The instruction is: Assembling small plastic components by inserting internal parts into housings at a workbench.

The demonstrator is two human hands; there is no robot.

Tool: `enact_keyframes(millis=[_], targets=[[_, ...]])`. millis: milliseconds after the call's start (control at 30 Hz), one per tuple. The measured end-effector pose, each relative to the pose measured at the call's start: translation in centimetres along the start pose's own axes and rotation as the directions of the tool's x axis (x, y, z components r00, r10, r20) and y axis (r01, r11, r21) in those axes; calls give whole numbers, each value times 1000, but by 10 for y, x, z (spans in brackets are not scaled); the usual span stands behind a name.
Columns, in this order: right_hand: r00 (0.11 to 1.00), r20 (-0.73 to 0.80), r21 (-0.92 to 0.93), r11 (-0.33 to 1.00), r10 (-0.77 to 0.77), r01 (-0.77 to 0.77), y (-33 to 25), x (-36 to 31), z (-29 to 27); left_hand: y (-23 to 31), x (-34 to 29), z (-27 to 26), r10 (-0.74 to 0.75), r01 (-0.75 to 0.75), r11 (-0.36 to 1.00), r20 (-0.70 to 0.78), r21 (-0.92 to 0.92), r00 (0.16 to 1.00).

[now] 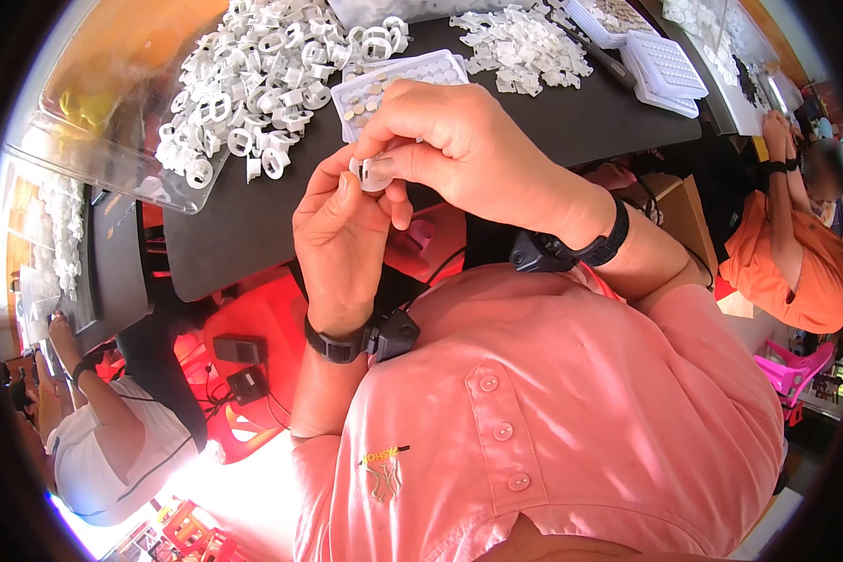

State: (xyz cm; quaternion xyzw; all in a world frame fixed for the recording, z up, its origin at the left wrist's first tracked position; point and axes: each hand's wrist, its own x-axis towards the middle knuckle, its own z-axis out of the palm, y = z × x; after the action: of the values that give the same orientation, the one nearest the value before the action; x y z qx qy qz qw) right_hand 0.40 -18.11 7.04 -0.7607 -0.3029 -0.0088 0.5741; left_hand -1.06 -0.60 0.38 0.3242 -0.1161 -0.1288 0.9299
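My left hand (342,234) and my right hand (459,140) meet above the near edge of a black table (253,225). Together they pinch a small white plastic ring part (375,173) between thumbs and fingertips. Much of the part is hidden by my fingers. Just beyond my hands lies a white tray with small round pieces in its cells (393,80). A large heap of white plastic ring parts (253,75) is spread to the left of it. Both wrists wear black bands.
A second heap of white parts (525,42) and stacked white trays (665,70) lie at the far right of the table. A clear plastic sheet (103,122) sits under the left heap. One person in orange sits at right (796,253), another in white at lower left (103,450).
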Motion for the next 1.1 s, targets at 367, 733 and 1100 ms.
enact_keyframes(millis=[367, 733, 1100], targets=[[990, -88, -74, 992, -107, 101, 2, 1, 3, -2, 0, -3, -5, 5, 1000, 14, -7, 1000], [973, -53, -247, 947, -226, 207, 1, 3, 3, -1, -1, -3, -14, 14, 999, 10, -51, 1000], [967, -66, -302, 928, -248, 217, 9, -5, 8, -2, -3, -6, -25, 25, 1000, 2, -18, 1000]])
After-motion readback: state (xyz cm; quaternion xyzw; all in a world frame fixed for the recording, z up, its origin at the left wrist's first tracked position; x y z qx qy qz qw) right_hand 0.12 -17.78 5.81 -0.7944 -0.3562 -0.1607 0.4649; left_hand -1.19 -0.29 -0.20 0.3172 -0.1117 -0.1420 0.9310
